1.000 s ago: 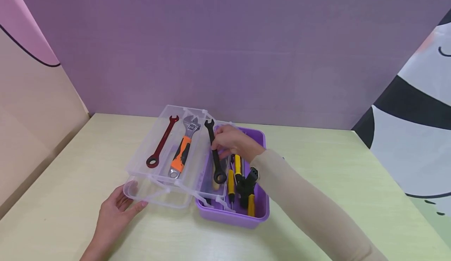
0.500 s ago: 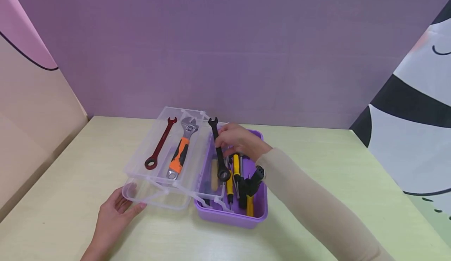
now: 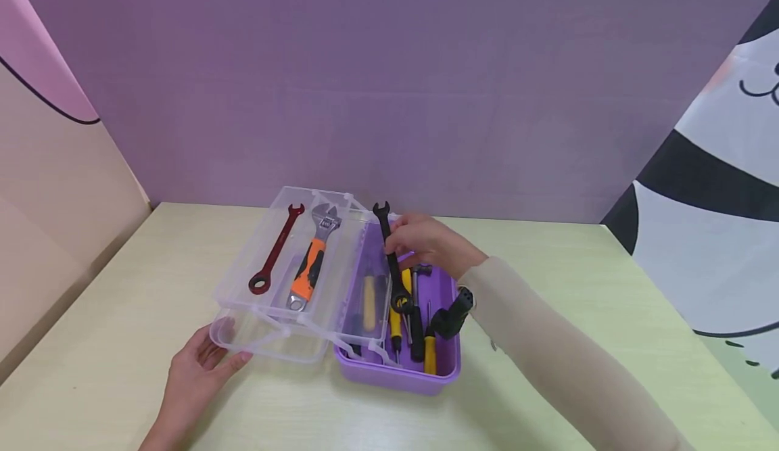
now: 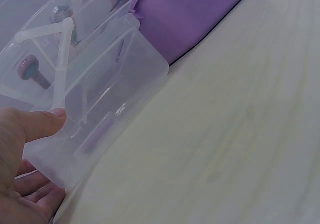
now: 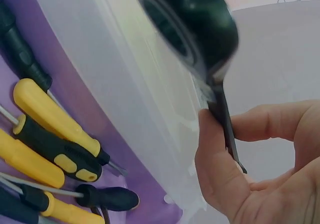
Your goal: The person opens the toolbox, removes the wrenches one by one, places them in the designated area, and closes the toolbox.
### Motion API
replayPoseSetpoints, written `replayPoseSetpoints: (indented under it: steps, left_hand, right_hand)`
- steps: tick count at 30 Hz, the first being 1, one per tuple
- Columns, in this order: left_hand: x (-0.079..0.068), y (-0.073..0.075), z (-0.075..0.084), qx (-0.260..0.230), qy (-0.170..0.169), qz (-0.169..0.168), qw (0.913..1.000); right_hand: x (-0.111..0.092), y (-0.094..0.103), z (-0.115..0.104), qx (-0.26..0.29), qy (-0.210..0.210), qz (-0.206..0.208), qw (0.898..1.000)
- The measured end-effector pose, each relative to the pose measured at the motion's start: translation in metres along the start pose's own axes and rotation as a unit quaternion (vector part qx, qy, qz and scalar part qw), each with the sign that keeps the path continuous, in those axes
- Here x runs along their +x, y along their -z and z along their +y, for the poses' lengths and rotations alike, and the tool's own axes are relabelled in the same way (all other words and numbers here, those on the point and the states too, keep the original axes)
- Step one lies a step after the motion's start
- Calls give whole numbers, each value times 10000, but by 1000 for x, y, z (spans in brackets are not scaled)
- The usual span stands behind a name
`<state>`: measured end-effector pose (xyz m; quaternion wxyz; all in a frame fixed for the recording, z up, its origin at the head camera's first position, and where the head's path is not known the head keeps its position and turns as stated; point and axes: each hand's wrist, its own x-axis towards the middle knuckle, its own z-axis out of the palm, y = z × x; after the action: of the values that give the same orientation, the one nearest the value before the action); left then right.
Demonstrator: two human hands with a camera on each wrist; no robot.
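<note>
My right hand (image 3: 426, 241) pinches a black combination wrench (image 3: 395, 275) between thumb and fingers, above an open purple toolbox (image 3: 395, 378). In the right wrist view, the wrench's ring end (image 5: 210, 28) looms close to the camera. My left hand (image 3: 193, 370) holds the near left corner of the toolbox's clear plastic lid (image 3: 292, 346), thumb over its edge and fingers beneath. Above the lid, a clear tray (image 3: 243, 282) carries a red combination wrench (image 3: 276, 251) and an adjustable wrench (image 3: 312, 265) with an orange and black handle.
Inside the purple box lie several yellow and black screwdrivers (image 3: 430, 353), a hammer (image 3: 416, 322) with a black handle, and a wooden-handled tool (image 3: 368, 305) under a second clear tray. White hinge arms (image 3: 328, 333) link trays and box. A purple backdrop (image 3: 389, 99) stands behind the table.
My right hand has carried the black wrench to the right, away from the adjustable wrench and over the purple box. My left hand stays at the lid's corner.
</note>
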<state>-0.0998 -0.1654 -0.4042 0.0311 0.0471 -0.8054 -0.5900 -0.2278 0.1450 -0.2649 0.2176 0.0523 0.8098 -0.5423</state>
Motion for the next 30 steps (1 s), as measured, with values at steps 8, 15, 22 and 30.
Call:
replayPoseSetpoints:
  steps: [8, 15, 22, 30]
  left_hand:
    - [0, 1, 0, -5, -4, -22, 10000]
    - [0, 1, -1, -55, -102, -1, 9999]
    - [1, 2, -2, -35, -11, -46, 10000]
    - [1, 1, -2, 88, 59, -81, 9999]
  right_hand:
    - [-2, 11, 4, -123, 84, 79, 9999]
    - [-6, 21, 8, -146, 119, 92, 9998]
    - [-9, 29, 11, -67, 103, 103, 9999]
    - [-11, 41, 20, -158, 52, 105, 9998]
